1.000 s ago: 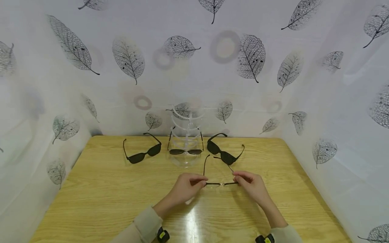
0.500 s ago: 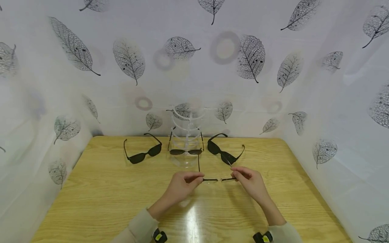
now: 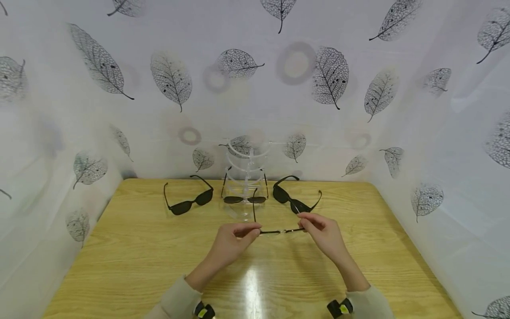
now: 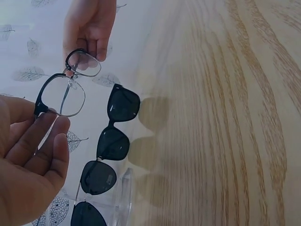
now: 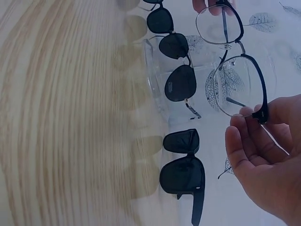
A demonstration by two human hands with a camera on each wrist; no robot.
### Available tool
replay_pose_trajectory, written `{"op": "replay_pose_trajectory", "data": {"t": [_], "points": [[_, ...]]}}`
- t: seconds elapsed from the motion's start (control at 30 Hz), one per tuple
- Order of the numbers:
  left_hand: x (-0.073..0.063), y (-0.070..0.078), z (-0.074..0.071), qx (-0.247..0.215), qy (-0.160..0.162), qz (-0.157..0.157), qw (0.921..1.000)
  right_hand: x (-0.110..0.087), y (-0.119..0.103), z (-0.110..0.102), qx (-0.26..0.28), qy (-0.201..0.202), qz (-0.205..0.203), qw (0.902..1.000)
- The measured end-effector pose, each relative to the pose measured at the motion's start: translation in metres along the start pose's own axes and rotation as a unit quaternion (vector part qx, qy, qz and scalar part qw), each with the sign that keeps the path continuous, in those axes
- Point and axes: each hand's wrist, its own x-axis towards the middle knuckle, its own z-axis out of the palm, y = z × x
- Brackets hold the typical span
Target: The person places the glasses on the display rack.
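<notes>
Both hands hold one pair of clear-lensed eyeglasses with a dark upper rim, raised over the table. My left hand pinches the frame's left corner, and my right hand pinches the right corner. The temples point away toward the back. In the left wrist view the eyeglasses show clear round lenses, and the left fingers curl under the hinge. The right wrist view shows the right hand gripping the other hinge of the eyeglasses.
A clear tiered display stand at the back holds aviator sunglasses low down. Black sunglasses lie to its left and another black pair of sunglasses to its right. A leaf-patterned curtain surrounds the wooden table.
Both hands have moved the eyeglasses left and a little farther toward the stand. The left temple now overlaps the aviator sunglasses in the head view. The other sunglasses have stayed put.
</notes>
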Motion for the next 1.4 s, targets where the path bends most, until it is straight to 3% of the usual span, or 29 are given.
{"op": "replay_pose_trajectory", "data": {"t": [0.5,0.83,1.07,1.4], "points": [[-0.008,0.001,-0.013,0.016,0.023,0.002,0.9996,0.009,-0.011,0.011,0.022,-0.004,-0.025,0.9994],[-0.007,0.001,-0.026,0.011,0.04,0.018,0.999,0.016,-0.022,0.023,0.026,0.001,-0.018,0.9995],[-0.001,0.0,-0.035,0.012,0.047,0.045,0.9978,0.023,-0.024,0.033,0.033,0.01,-0.016,0.9993],[0.01,-0.001,-0.043,-0.034,0.066,0.019,0.9971,0.036,-0.031,0.046,0.033,0.037,0.006,0.9987]]}}
